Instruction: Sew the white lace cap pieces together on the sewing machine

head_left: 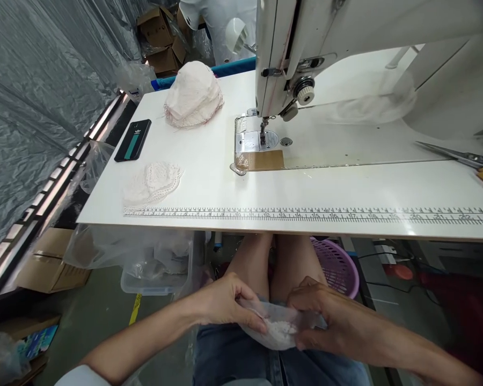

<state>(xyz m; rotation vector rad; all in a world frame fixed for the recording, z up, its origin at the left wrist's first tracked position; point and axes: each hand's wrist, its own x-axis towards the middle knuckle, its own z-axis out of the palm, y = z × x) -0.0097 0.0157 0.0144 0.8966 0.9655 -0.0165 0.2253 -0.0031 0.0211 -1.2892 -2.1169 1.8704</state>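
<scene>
Over my lap, a translucent plastic bag (271, 342) with white lace-like fabric (284, 328) inside is stretched between my two hands. My left hand (233, 303) pinches the bag's left edge between thumb and fingers. At its other side, my right hand (314, 311) grips the edge, fingers curled round the plastic. On the table above lies a white lace-edged fabric piece (155, 182), and behind it a stack of cream fabric pieces (195, 94) with frayed edges. The sewing machine (279, 64) stands in front of me, its needle area away from both hands.
A phone (132, 140) lies at the table's left. Scissors (454, 153) rest at the right. A printed ruler (306, 214) runs along the front edge. Below are a clear plastic bin (156, 287), a purple basket (340, 268) and a cardboard box (52, 262).
</scene>
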